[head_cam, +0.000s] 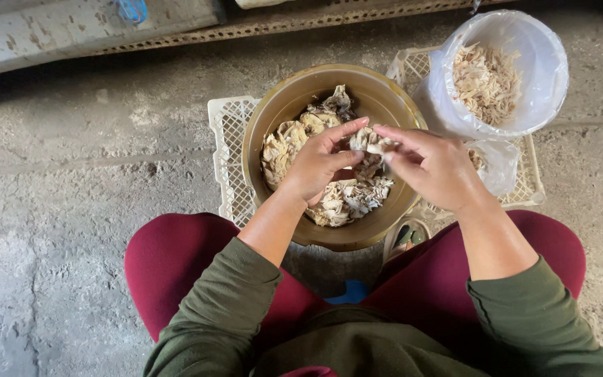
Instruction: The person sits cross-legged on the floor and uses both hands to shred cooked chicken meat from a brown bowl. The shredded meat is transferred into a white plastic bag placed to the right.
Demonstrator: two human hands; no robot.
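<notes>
Over a round brown bowl (385, 94) holding several pale, ragged mushroom clumps (347, 199), both my hands grip one whitish mushroom piece (369, 140). My left hand (319, 164) pinches its left side with thumb and fingers. My right hand (434, 166) holds its right end between the fingertips. The bowl rests on a white plastic lattice crate (228, 150).
A clear plastic bag (535, 66) with shredded pale mushroom strips stands open at the upper right on the crate. A smaller crumpled bag (498, 164) lies beside it. Rough concrete floor (71, 174) surrounds everything. My knees in dark red trousers flank the bowl; a sandal (405, 237) shows below it.
</notes>
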